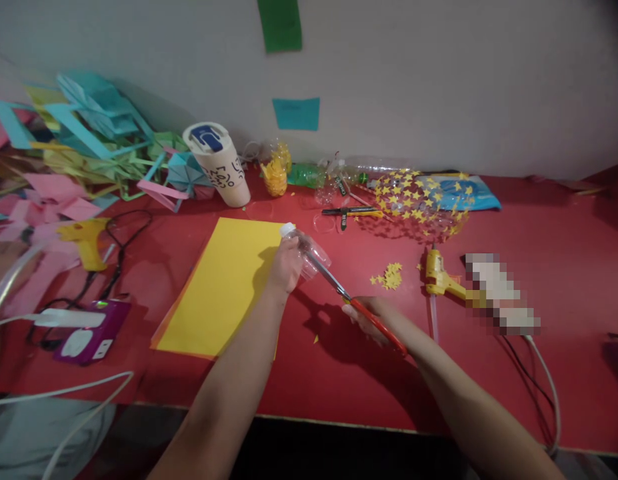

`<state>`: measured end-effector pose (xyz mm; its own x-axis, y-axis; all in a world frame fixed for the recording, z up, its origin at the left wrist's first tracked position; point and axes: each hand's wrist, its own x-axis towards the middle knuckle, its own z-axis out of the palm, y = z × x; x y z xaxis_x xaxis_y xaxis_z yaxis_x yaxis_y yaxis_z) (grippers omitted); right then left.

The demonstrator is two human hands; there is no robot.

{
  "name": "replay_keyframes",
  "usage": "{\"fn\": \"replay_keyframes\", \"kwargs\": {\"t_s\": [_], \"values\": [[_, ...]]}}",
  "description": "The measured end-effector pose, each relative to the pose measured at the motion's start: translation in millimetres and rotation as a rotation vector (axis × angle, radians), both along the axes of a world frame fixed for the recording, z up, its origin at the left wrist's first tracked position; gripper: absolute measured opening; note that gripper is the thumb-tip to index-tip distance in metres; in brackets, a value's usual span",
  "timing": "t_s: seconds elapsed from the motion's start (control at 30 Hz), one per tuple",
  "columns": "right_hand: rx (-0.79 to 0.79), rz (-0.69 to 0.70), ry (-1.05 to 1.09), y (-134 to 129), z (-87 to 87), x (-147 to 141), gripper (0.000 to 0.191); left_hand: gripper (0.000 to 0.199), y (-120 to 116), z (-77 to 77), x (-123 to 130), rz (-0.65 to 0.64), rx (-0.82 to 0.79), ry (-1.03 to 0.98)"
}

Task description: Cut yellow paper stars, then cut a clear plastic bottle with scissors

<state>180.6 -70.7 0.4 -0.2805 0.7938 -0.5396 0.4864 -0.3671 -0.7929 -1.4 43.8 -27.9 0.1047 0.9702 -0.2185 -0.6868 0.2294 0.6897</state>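
Note:
A clear plastic bottle top (316,259) with a white cap (287,230) is gripped in my left hand (287,261), above the right edge of a yellow paper stack (219,280). My right hand (371,317) is closed round the red handles of a pair of scissors (339,287). The scissor blades point up and left and reach to the clear plastic beside my left fingers; whether they cut into it I cannot tell. A small pile of yellow paper stars (389,276) lies beyond my right hand.
Yellow glue guns lie right (441,277) and left (86,243), with cables and a purple power strip (91,333). A white tumbler (219,163), a star-covered clear plastic piece (419,200) and a cutter knife (351,212) are along the back. Folded paper shapes (99,133) crowd the left.

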Motion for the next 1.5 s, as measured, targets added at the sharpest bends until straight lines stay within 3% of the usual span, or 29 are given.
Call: {"fn": "replay_keyframes", "kwargs": {"t_s": [0.27, 0.47, 0.6, 0.77, 0.93, 1.17, 1.5], "values": [[0.020, -0.032, -0.027, 0.1, 0.7, -1.4, 0.056, 0.003, 3.0, -5.8, -1.7, 0.015, 0.013, -0.002], [0.058, 0.012, -0.025, 0.7, 1.8, 0.7, 0.056, 0.005, -2.1, 0.1, 3.2, -0.042, 0.015, 0.030], [0.033, -0.004, 0.002, 0.1, -6.2, 2.1, 0.052, 0.027, -4.1, 5.2, 7.1, -0.018, -0.046, 0.006], [-0.032, -0.067, 0.020, 0.3, -15.9, 0.2, 0.049, 0.032, -1.8, 4.6, 7.5, -0.025, -0.045, 0.006], [0.046, -0.080, -0.026, 1.0, -15.1, -4.0, 0.053, 0.049, 0.4, 5.2, 9.0, 0.049, -0.072, -0.020], [0.037, -0.026, 0.028, -1.3, -14.0, -0.4, 0.054, 0.046, -0.5, -2.9, 10.2, 0.008, 0.021, 0.055], [0.047, -0.110, -0.009, 0.2, -16.0, -3.6, 0.050, 0.045, -0.9, -12.2, 10.3, -0.026, 0.111, 0.058]]}}
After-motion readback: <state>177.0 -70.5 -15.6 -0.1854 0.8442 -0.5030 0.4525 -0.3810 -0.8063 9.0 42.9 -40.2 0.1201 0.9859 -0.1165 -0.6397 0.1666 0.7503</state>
